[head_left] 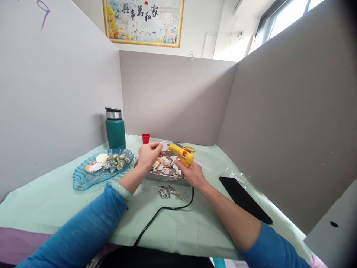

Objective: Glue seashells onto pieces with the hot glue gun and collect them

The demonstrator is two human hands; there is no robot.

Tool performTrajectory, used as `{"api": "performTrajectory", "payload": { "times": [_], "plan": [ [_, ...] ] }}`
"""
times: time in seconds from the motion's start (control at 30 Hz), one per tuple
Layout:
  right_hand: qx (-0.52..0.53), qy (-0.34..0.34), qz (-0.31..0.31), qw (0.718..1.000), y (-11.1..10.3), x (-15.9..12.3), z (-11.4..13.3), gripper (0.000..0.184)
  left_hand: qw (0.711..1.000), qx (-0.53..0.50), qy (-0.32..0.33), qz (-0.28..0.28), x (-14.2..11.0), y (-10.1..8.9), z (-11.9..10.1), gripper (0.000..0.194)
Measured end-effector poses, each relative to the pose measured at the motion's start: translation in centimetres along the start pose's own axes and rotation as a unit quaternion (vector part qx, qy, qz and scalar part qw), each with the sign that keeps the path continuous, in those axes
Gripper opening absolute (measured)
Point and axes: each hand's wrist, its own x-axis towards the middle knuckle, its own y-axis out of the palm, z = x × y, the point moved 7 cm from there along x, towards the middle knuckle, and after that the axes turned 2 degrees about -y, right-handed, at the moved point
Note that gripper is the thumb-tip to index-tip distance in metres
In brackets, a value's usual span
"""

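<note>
My right hand (192, 173) is wrapped round the handle of a yellow hot glue gun (182, 153), with a clear glue stick (202, 165) poking out of its back end. Pinched in the fingers of my left hand (150, 154) is a small white disc (164, 145), and the gun's nozzle points at it, touching or very close. Both hands are above a metal tray (167, 178) that holds many small decorated pieces (164, 162). In front of the tray lie several small metal pins or clips (168, 192).
Left stands a blue scalloped plate (80, 181) with small pieces, and behind it a green bottle (115, 132). A red cup (145, 138) and yellow-handled scissors (189, 149) sit at the back. A black slab (245, 199) lies right; a black cord (164, 208) crosses the front. Grey partitions surround the table.
</note>
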Motion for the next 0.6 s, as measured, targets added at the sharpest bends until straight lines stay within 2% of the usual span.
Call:
{"api": "performTrajectory", "payload": {
  "times": [0.27,0.6],
  "plan": [
    [-0.001,0.015,0.01,1.0,0.19,-0.06,-0.19,0.044,1.0,0.001,0.0,-0.002,0.04,-0.03,-0.07,0.033],
    [0.002,-0.004,0.004,1.0,0.08,-0.03,0.22,0.042,1.0,0.007,0.004,-0.004,-0.13,-0.13,-0.24,0.032]
  ]
}}
